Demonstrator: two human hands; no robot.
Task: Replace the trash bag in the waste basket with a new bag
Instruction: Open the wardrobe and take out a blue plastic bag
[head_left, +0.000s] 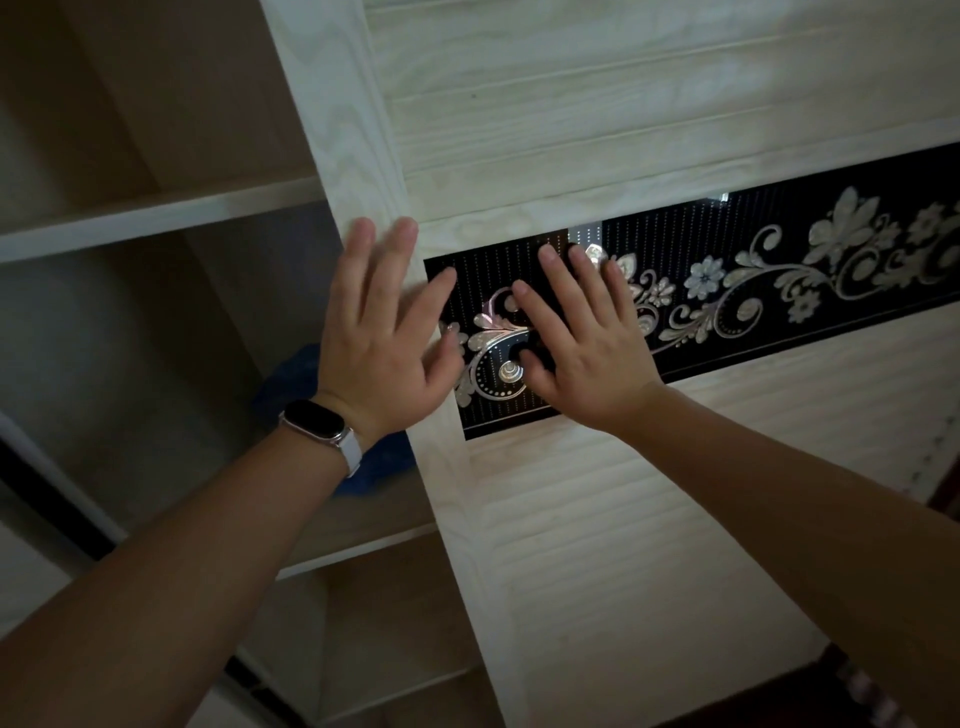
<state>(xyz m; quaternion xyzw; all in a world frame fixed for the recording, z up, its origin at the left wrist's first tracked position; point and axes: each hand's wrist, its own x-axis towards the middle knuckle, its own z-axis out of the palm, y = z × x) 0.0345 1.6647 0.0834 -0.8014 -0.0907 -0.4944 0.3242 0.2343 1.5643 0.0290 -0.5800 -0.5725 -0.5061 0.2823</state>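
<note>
Dim closet, open shelving left of a pale wood-grain sliding door. Waste basket not in view. Crumpled blue bundle lies on the shelf just behind the door's left edge, partly hidden by the left wrist; likely the fresh bag stock, cannot confirm. Judgement: thin film, light, limp, slippery, tears if snagged; pinch a loose fold rather than scoop.

Left hand, watch at wrist, lies flat on the door's left stile, fingers straight and spread, holding nothing. Right hand flat on the door's black floral panel, fingers splayed, also empty. Both forearms reach forward.
</note>
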